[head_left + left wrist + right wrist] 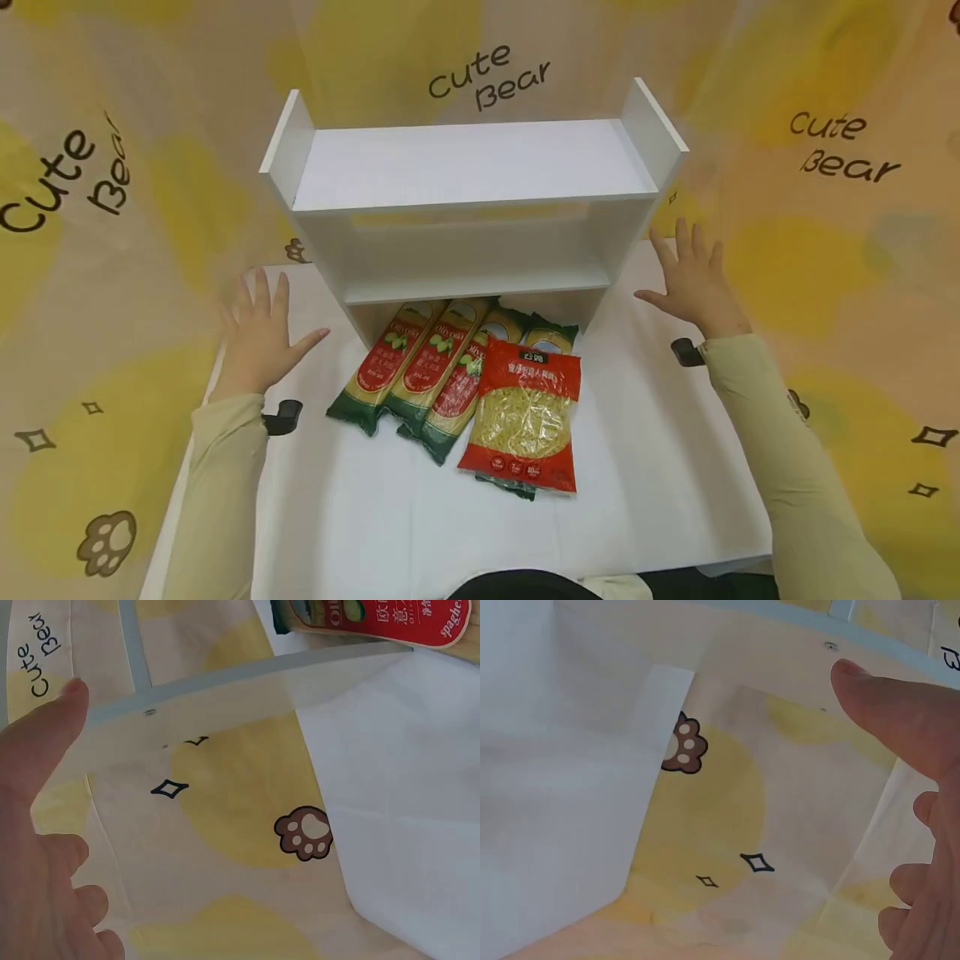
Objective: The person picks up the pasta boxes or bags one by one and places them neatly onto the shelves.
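Observation:
My left hand (258,337) is at the table's left edge with fingers spread and nothing in it. On the other side, my right hand (692,282) is also spread and holds nothing, beside the right wall of the white shelf unit (472,167). Between them, several spaghetti packs (393,350) with red labels and green ends lie fanned out, their far ends under the lower shelf board. A red bag of yellow noodles (525,417) lies on top of the right-hand packs and partly hides them. The left wrist view shows one spaghetti pack (382,619) at its upper right.
Both upper levels of the shelf unit face me, the lower shelf board (480,287) above the packs. A white cloth covers the table (337,517). Yellow printed fabric (825,275) with bear lettering surrounds it at the back and sides.

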The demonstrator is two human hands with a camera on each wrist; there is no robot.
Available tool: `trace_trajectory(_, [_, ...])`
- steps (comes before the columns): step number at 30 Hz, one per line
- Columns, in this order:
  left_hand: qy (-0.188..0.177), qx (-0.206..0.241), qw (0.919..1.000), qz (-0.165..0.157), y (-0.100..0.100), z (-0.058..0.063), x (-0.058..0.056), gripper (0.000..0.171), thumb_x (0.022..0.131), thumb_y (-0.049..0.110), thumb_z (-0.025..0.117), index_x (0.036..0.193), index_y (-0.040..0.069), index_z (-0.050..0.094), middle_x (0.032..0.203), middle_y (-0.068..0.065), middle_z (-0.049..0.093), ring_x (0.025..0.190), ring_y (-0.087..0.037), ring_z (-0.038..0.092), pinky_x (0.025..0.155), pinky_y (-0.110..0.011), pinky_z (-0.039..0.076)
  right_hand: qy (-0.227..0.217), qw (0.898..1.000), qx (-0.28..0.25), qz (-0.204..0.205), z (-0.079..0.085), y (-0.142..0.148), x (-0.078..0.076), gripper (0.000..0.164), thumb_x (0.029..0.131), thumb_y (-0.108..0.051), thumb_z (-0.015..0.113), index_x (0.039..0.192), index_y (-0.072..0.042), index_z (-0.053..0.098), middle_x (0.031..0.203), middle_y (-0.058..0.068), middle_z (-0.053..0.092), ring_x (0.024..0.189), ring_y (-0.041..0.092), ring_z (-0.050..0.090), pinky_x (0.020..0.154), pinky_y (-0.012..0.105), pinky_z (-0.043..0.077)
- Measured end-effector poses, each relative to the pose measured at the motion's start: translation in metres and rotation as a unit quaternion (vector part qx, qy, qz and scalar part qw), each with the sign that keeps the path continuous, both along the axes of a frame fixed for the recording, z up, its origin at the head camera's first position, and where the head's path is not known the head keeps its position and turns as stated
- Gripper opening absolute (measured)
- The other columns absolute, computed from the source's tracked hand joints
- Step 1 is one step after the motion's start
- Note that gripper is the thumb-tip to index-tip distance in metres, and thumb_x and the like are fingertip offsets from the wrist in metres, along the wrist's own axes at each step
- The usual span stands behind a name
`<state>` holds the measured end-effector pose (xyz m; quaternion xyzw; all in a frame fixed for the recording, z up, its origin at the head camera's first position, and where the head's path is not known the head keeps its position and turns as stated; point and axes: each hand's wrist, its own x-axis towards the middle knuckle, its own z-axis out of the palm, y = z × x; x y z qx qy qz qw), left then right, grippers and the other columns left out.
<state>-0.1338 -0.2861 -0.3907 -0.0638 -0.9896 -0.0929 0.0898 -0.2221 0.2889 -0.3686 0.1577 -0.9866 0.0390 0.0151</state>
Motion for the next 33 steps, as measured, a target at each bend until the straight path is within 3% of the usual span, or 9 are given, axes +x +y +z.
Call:
trace_trajectory(4, [-0.016, 0.032, 0.9993, -0.008, 0.001, -0.010, 0.009, 0.097, 0.086, 0.054, 0.058, 0.147, -0.008, 0.016, 0.150, -0.037, 0.005, 0.136, -0.056, -0.002, 0.102, -0.076, -0.001, 0.012, 1.000, 0.009, 0.009, -0.008, -0.006, 0.011, 0.093, 0.083, -0.041, 0.069, 0.150, 0.000, 0.018, 0.149, 0.039, 0.006, 0.134, 0.058, 0.006, 0.102, 0.075, 0.006])
trace_trajectory(9, [-0.036, 0.077, 0.9964, -0.002, 0.002, -0.013, 0.014, 0.096, 0.090, 0.053, 0.054, 0.149, -0.006, 0.008, 0.152, -0.034, -0.001, 0.137, -0.053, -0.006, 0.104, -0.072, -0.005, 0.002, 0.999, -0.049, 0.021, -0.026, -0.019, 0.027, 0.092, 0.085, -0.038, 0.069, 0.149, 0.004, 0.018, 0.148, 0.039, 0.011, 0.134, 0.058, 0.012, 0.103, 0.075, 0.009])
trace_trajectory(13, [-0.038, 0.118, 0.9922, -0.006, 0.006, -0.012, 0.011, 0.093, 0.093, 0.050, 0.053, 0.150, -0.005, 0.004, 0.153, -0.031, -0.002, 0.138, -0.050, -0.005, 0.106, -0.070, -0.002, -0.040, 0.992, -0.116, 0.017, -0.050, -0.030, 0.048, 0.091, 0.087, -0.036, 0.067, 0.149, 0.004, 0.014, 0.150, 0.037, 0.010, 0.136, 0.055, 0.010, 0.105, 0.072, 0.009])
trace_trajectory(17, [-0.021, 0.198, 0.9798, -0.016, 0.012, -0.015, 0.003, 0.086, 0.095, 0.039, 0.055, 0.150, -0.003, 0.003, 0.155, -0.026, 0.004, 0.141, -0.043, 0.004, 0.112, -0.060, 0.008, -0.066, 0.985, -0.158, 0.008, -0.071, -0.037, 0.068, 0.088, 0.087, -0.033, 0.068, 0.148, 0.006, 0.018, 0.149, 0.036, 0.016, 0.134, 0.054, 0.018, 0.105, 0.068, 0.018])
trace_trajectory(19, [0.006, 0.245, 0.9694, -0.014, 0.017, -0.015, -0.005, 0.080, 0.096, 0.032, 0.056, 0.151, 0.000, 0.007, 0.156, -0.023, 0.012, 0.141, -0.040, 0.014, 0.114, -0.054, 0.015, -0.079, 0.982, -0.172, 0.003, -0.079, -0.038, 0.075, 0.084, 0.088, -0.031, 0.068, 0.147, 0.008, 0.022, 0.148, 0.035, 0.021, 0.133, 0.053, 0.024, 0.105, 0.066, 0.023])
trace_trajectory(21, [0.044, 0.298, 0.9535, -0.007, 0.024, -0.013, -0.014, 0.073, 0.096, 0.025, 0.057, 0.151, 0.002, 0.016, 0.153, -0.021, 0.023, 0.139, -0.037, 0.024, 0.112, -0.051, 0.023, -0.096, 0.978, -0.184, -0.002, -0.084, -0.039, 0.081, 0.078, 0.090, -0.030, 0.065, 0.145, 0.008, 0.026, 0.147, 0.034, 0.026, 0.132, 0.051, 0.028, 0.106, 0.063, 0.025])
trace_trajectory(25, [0.116, 0.406, 0.9063, 0.003, 0.044, -0.003, -0.030, 0.058, 0.094, 0.011, 0.060, 0.145, 0.000, 0.036, 0.143, -0.020, 0.043, 0.131, -0.033, 0.042, 0.105, -0.046, 0.039, -0.125, 0.974, -0.190, -0.014, -0.094, -0.042, 0.092, 0.067, 0.092, -0.030, 0.062, 0.140, 0.008, 0.037, 0.141, 0.032, 0.039, 0.128, 0.049, 0.035, 0.104, 0.061, 0.030])
trace_trajectory(28, [0.152, 0.449, 0.8806, 0.010, 0.056, 0.004, -0.037, 0.050, 0.091, 0.005, 0.062, 0.138, -0.003, 0.046, 0.135, -0.022, 0.051, 0.125, -0.032, 0.048, 0.100, -0.041, 0.044, -0.150, 0.969, -0.195, -0.029, -0.104, -0.046, 0.101, 0.063, 0.092, -0.031, 0.061, 0.137, 0.008, 0.042, 0.137, 0.031, 0.044, 0.125, 0.048, 0.039, 0.101, 0.062, 0.034])
trace_trajectory(33, [0.196, 0.469, 0.8606, 0.037, 0.063, 0.007, -0.045, 0.044, 0.089, 0.002, 0.065, 0.131, -0.002, 0.054, 0.127, -0.021, 0.058, 0.118, -0.030, 0.055, 0.093, -0.035, 0.050, -0.191, 0.953, -0.234, -0.040, -0.123, -0.057, 0.110, 0.059, 0.092, -0.033, 0.061, 0.133, 0.007, 0.046, 0.127, 0.029, 0.054, 0.115, 0.045, 0.051, 0.092, 0.058, 0.046])
